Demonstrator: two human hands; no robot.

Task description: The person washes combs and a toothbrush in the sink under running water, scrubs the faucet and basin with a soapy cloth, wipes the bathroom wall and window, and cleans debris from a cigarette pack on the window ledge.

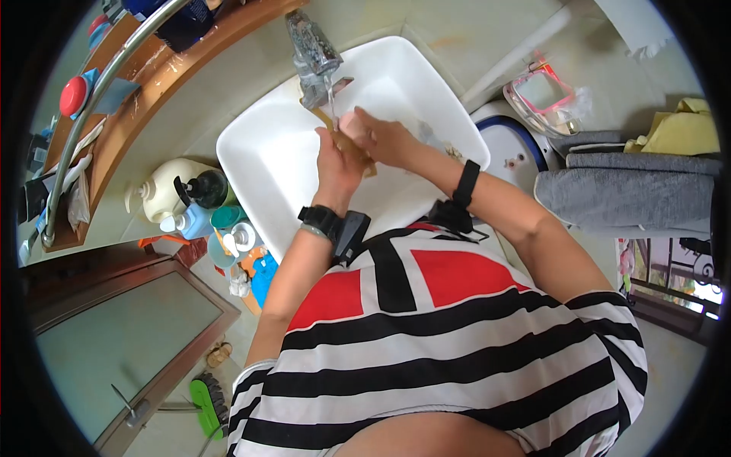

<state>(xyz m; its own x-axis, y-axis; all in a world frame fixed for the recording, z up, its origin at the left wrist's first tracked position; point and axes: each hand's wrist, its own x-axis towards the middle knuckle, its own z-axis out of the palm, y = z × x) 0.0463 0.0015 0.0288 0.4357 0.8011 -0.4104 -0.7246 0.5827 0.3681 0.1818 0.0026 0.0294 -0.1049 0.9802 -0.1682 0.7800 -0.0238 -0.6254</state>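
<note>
Over the white sink (282, 152), both my hands are close together under running water (331, 95) from the metal faucet (314, 47). My left hand (340, 164) is closed around a yellow-brown strip-like thing (349, 146), whose kind I cannot make out. It slants across the palm, with its ends showing past the fingers. My right hand (390, 142) presses a pinkish rounded lump (353, 126) against it, fingers curled. Whether the lump is soap or a sponge is unclear. Fingers hide parts of both things.
Pump bottles (171, 190) and a green-lidded jar (225, 218) crowd the sink's left side. A curved wooden shelf (145, 84) with a metal rail hangs above them. To the right are a pink-framed mirror (542, 91), a blue-rimmed basin (514, 145) and grey towels (624, 198).
</note>
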